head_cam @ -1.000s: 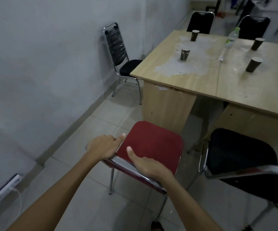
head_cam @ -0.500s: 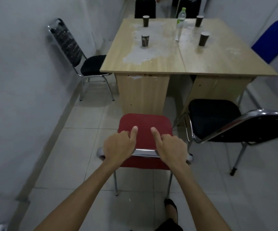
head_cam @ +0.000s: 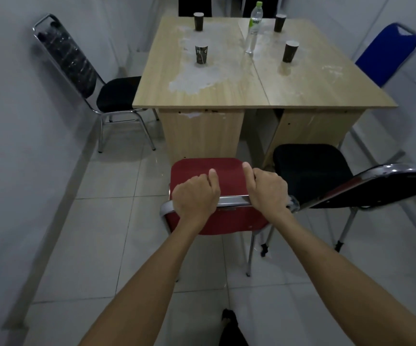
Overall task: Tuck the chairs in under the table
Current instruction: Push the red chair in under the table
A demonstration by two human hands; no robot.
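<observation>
Two hands grip the chrome top bar of the red chair (head_cam: 210, 171): the left hand (head_cam: 195, 196) and the right hand (head_cam: 268, 191) sit side by side, each with its fingers curled over the far side of the bar and clamped on it, thumbs laid forward toward the seat. Compared with half a second ago, the hands sit a little wider apart on the bar, and the view has closed in on the table (head_cam: 309, 96). The red seat lies just beyond the fingers, its front edge near the table's wooden base panel but not yet under the tabletop.

Just right of the right hand, a black chair (head_cam: 311, 166) stands angled, its chrome-edged backrest almost touching the end of the red chair's bar. Far beyond the fingers on the tabletop stand four dark cups (head_cam: 201, 54) and a clear bottle (head_cam: 253, 28) with a green cap. Left of the left hand and further off, another black chair (head_cam: 116, 93) stands against the wall beside the table. A blue chair (head_cam: 386, 53) is at the far right, past the table's edge.
</observation>
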